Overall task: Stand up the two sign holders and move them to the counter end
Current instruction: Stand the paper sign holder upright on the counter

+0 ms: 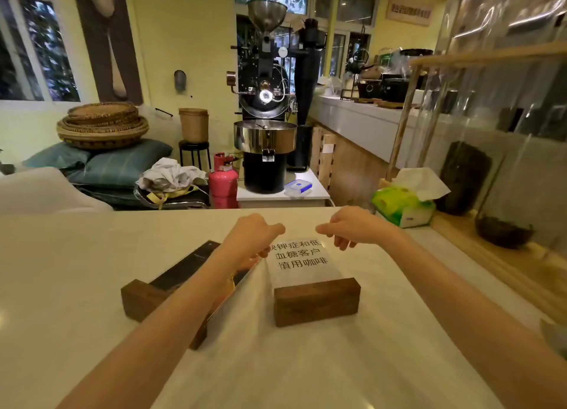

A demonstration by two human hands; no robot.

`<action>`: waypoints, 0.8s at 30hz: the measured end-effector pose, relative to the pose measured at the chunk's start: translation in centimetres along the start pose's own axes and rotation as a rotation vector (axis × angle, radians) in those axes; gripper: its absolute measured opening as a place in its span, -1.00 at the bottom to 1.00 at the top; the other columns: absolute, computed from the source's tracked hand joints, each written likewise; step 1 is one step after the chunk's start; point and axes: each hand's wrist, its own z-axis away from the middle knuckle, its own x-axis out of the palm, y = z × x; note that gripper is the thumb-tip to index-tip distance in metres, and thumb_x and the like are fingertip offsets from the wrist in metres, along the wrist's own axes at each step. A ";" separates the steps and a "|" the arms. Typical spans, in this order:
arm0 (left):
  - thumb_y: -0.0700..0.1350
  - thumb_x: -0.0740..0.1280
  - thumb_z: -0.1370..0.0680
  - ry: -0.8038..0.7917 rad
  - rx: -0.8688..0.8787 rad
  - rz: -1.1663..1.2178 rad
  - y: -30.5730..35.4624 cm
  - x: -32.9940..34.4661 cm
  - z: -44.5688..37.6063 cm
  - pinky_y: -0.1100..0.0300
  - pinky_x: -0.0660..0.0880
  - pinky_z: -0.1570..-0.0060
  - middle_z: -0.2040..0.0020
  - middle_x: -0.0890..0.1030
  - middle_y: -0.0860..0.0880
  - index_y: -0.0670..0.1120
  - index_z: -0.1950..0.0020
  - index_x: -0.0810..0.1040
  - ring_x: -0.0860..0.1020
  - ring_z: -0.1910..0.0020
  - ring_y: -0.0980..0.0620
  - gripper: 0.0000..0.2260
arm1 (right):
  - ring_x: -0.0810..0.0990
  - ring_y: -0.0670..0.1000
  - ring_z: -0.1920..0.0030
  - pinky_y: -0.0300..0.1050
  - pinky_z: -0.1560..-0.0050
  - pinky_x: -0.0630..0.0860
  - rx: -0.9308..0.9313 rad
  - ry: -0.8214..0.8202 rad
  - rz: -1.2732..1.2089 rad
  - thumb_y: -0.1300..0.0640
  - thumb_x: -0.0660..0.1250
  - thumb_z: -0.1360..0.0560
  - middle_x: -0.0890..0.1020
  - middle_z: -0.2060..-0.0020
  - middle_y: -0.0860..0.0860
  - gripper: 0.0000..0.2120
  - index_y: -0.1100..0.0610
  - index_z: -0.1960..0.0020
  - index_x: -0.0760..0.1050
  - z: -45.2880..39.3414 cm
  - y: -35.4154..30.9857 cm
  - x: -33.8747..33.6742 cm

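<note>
Two sign holders lie flat on the pale counter (92, 255), wooden bases toward me. The left sign holder (187, 267) has a dark panel; its long wooden base (138, 301) passes under my left forearm. The right sign holder (302, 262) has a clear panel with printed text and a wooden block base (316, 301). My left hand (254, 239) hovers where the two panels' far corners meet, lower fingers curled at an edge; I cannot tell whether it grips. My right hand (352, 227) floats just above the clear panel's far right corner, fingers loosely apart, holding nothing.
A green tissue pack (402, 206) sits at the counter's far right, beside a wooden ledge with a dark bowl (503, 232). Beyond the counter's far edge stand a coffee roaster (265, 101), a pink gas cylinder (223, 175) and stacked baskets (102, 124).
</note>
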 end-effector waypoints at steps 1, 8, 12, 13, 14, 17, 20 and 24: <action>0.02 0.25 -0.48 -0.009 -0.013 -0.022 -0.3 0.2 0.2 0.18 0.50 0.30 0.22 0.61 -0.15 -0.27 0.04 0.52 0.55 0.37 0.01 -0.67 | 0.59 0.01 0.31 -0.22 0.36 0.48 0.035 -0.040 -0.004 -0.12 0.23 -0.48 0.64 0.22 0.11 -0.58 0.27 0.05 0.53 0.1 0.3 0.4; 0.02 0.27 -0.49 -0.110 -0.165 -0.013 -2.1 1.7 0.9 0.13 0.59 0.26 0.30 0.61 -0.17 -0.31 -0.09 0.48 0.60 0.38 -0.05 -0.60 | 0.58 0.04 0.29 -0.14 0.28 0.54 0.204 -0.151 -0.152 -0.11 0.28 -0.45 0.60 0.26 0.12 -0.53 0.31 -0.06 0.48 1.2 2.6 2.6; -0.08 0.33 -0.47 -0.139 -0.236 0.130 -3.1 2.4 1.3 0.15 0.60 0.32 0.30 0.59 -0.15 -0.28 -0.20 0.46 0.61 0.35 -0.05 -0.62 | 0.51 -0.03 0.26 -0.24 0.33 0.48 0.243 -0.130 -0.274 -0.07 0.33 -0.44 0.55 0.09 0.11 -0.55 0.27 -0.12 0.48 2.1 2.8 3.6; -0.12 0.34 -0.47 -0.155 -0.236 0.162 -3.3 2.5 1.5 0.18 0.60 0.37 0.25 0.61 -0.17 -0.27 -0.21 0.47 0.61 0.33 -0.05 -0.63 | 0.49 -0.05 0.27 -0.25 0.35 0.46 0.241 -0.111 -0.305 -0.05 0.36 -0.42 0.55 0.10 0.11 -0.57 0.27 -0.11 0.50 2.3 3.0 3.8; -0.15 0.36 -0.46 -0.167 -0.233 0.194 -3.4 2.7 1.7 0.22 0.60 0.42 0.18 0.63 -0.19 -0.28 -0.20 0.48 0.61 0.32 -0.05 -0.65 | 0.48 -0.06 0.28 -0.26 0.35 0.45 0.230 -0.092 -0.334 -0.02 0.39 -0.40 0.55 0.12 0.10 -0.59 0.27 -0.08 0.52 2.4 3.1 4.0; -0.23 0.39 -0.43 -0.185 -0.239 0.290 -3.8 3.0 2.2 0.29 0.58 0.52 0.10 0.63 -0.17 -0.28 -0.17 0.51 0.61 0.27 -0.03 -0.68 | 0.46 -0.09 0.33 -0.27 0.39 0.40 0.205 -0.058 -0.392 0.09 0.45 -0.35 0.56 0.27 0.02 -0.72 0.25 0.03 0.58 2.8 3.3 4.5; -0.28 0.39 -0.42 -0.211 -0.287 0.440 -4.1 3.1 2.4 0.27 0.61 0.48 0.06 0.64 -0.16 -0.28 -0.17 0.52 0.63 0.22 -0.04 -0.68 | 0.44 -0.08 0.40 -0.29 0.42 0.37 0.180 -0.030 -0.457 0.15 0.46 -0.34 0.52 0.41 -0.03 -0.88 0.14 0.24 0.53 3.0 3.5 4.9; -0.34 0.37 -0.42 -0.228 -0.286 0.527 -4.3 3.1 2.7 0.28 0.60 0.48 0.04 0.66 -0.15 -0.31 -0.15 0.53 0.65 0.39 0.08 -0.70 | 0.50 -0.03 0.26 -0.19 0.22 0.44 0.178 -0.004 -0.452 0.13 0.46 -0.34 0.54 0.34 -0.06 -0.85 0.15 0.13 0.57 3.0 3.5 5.3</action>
